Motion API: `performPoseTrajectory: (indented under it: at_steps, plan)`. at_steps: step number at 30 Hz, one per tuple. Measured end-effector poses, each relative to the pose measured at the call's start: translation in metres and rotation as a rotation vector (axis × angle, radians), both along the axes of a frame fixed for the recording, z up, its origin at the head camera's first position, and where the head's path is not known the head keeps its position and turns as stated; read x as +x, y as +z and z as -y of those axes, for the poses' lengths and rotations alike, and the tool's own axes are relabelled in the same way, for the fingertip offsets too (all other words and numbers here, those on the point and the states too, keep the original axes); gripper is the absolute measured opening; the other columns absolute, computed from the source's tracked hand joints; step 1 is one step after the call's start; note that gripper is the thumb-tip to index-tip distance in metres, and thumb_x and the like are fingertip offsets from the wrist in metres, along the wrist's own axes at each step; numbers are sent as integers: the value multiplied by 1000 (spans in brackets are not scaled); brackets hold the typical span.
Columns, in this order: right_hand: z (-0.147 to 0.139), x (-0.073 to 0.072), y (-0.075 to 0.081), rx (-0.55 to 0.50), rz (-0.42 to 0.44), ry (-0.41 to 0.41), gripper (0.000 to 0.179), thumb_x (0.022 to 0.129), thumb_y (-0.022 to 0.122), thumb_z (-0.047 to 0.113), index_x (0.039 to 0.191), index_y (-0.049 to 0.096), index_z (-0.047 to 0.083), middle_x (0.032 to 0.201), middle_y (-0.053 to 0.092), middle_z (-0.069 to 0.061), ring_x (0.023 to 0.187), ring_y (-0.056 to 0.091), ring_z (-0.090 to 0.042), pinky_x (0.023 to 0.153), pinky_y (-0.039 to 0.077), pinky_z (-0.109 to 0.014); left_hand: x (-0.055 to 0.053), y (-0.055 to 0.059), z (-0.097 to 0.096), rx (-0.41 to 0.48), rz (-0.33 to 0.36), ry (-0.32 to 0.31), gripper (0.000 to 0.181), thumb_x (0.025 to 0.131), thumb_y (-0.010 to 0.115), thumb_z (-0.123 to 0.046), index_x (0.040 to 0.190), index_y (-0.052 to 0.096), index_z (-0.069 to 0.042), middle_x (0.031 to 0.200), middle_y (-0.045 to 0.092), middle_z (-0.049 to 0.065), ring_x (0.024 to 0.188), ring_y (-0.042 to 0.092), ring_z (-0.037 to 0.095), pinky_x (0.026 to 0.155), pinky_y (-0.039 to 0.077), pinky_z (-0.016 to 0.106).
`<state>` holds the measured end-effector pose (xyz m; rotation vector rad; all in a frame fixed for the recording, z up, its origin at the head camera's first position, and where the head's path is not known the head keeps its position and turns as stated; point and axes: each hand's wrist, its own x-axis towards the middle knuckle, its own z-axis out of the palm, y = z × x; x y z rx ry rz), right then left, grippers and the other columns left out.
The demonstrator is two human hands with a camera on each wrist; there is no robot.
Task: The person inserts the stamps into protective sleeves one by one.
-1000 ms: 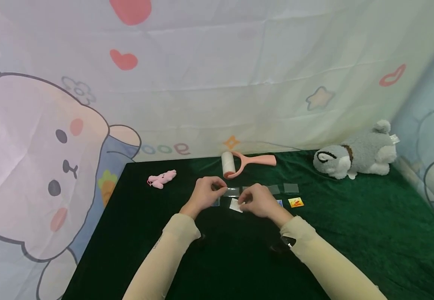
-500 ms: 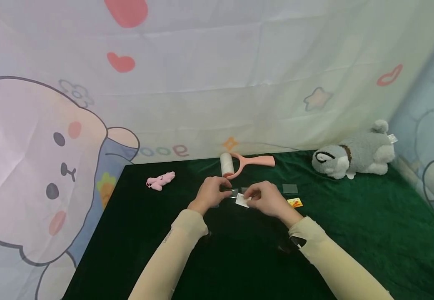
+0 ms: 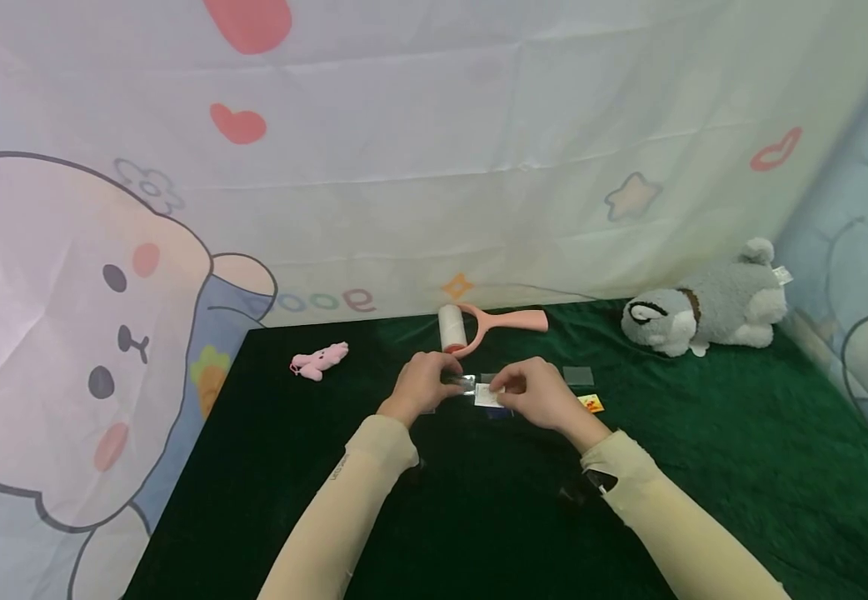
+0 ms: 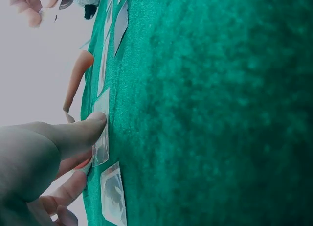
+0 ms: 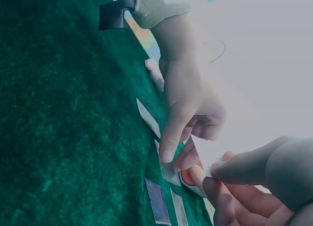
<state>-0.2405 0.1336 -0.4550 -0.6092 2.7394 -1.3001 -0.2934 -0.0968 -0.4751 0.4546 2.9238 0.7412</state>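
– just above the cloth [image 3: 479, 517], what's gripped?
– right hand [image 3: 542, 393] pinches the white card [image 3: 485, 395]; left hand [image 3: 421, 385] pinches a clear sleeve [image 4: 101, 147] just beside it.
– risks?
– too tight a pinch might crease the card; a slack left hold might let the sleeve slip.

A clear sleeve [image 4: 101, 148] in the left hand [image 4: 41, 155] — green cloth [image 4: 210, 113] alongside.

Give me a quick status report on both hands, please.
Left hand holds sleeve. Right hand pinches card, outside the sleeve. Roller beyond left hand; no obstruction seen.
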Motion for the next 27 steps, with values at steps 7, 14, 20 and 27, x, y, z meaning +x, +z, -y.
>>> performPoseTrajectory:
  at_steps: [7,14,20,27]
  plan:
    - [-1,1,0,-3,6,7,11,94,75,5,102,81,11,97,72,-3,82,57,-20,76,50,-36,-1,-1,-2,-22,-26,1,28,89,87,-23,115,78,-17,116,73,1,99,60,21,90,56,43]
    - [-3,1,-1,-7,5,9,12,94,74,4,102,81,10,96,71,-3,80,57,-20,74,49,-35,-3,-1,-3,-18,-34,-4,30,87,89,-21,115,78,-17,111,73,1,101,60,22,92,56,44]
    - [-3,1,0,-12,11,14,11,95,74,5,102,80,10,94,71,-3,80,57,-20,74,50,-36,-7,-4,-1,3,-38,-1,26,88,88,-18,111,78,-17,99,71,-2,93,62,20,86,56,40]
    - [-5,1,-1,-2,20,6,12,96,73,5,104,80,11,99,72,-4,83,57,-20,76,50,-36,-7,-3,3,43,-18,-8,18,91,85,-19,107,77,-16,94,70,-3,89,62,18,84,56,39]
